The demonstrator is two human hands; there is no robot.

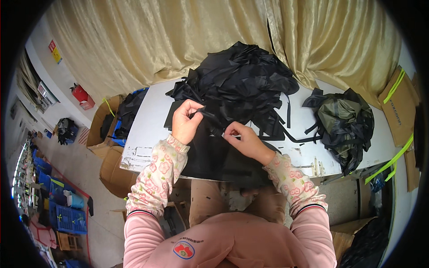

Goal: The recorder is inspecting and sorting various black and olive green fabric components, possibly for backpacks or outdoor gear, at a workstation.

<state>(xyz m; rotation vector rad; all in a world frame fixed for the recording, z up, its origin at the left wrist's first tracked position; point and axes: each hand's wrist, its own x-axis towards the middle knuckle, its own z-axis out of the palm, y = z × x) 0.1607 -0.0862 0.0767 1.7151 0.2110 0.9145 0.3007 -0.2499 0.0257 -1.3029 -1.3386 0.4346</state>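
Note:
My left hand [185, 121] pinches a corner of thin black fabric [213, 117] between thumb and fingers. To its right, my right hand [245, 139] is closed in a pinch on another part of the same fabric, lower and nearer to me. A small light speck shows at the right fingertips, too small to name. Beneath both hands a flat black sheet [214, 156] lies over the table's front edge. Just beyond rises a large heap of crumpled black fabric pieces [241, 76], with loose strips trailing to the right.
The white table [147, 120] has worn edges. On its right sits a bundle of black and olive fabric [344, 120]. Cardboard boxes stand left [105, 123] and right [397, 107]. A gold curtain [134, 40] hangs behind. Blue crates [69, 219] line the floor at far left.

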